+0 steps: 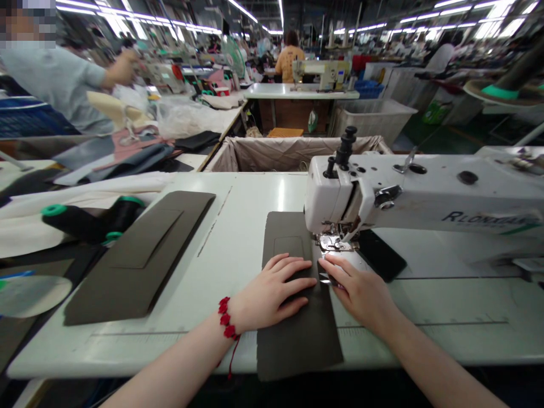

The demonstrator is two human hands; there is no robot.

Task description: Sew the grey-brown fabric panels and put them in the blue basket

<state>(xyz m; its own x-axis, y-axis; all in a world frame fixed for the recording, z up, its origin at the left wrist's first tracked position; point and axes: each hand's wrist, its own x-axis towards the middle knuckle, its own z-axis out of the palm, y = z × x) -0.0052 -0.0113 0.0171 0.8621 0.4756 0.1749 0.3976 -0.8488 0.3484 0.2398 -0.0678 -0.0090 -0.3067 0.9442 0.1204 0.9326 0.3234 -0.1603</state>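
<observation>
A dark grey-brown fabric panel (297,345) with a stitched rectangular outline lies in front of the sewing machine (425,190), its near end reaching past the table edge. My left hand (280,289), wearing a red bracelet (227,320), rests flat on it with fingers spread. At the panel's right edge is my right hand (361,292), fingertips close to the presser foot (335,243). Pointed metal blades, apparently thread snips (326,279), stick out from under its curled fingers; their handle is hidden. The needle's tip cannot be made out.
Similar panels (140,255) lie stacked at left, beside black thread cones (76,222). A dark phone-like slab (381,255) sits under the machine arm. Behind the table stands a cloth-lined bin (272,154). A co-worker (55,79) is at far left, another person (290,56) farther back.
</observation>
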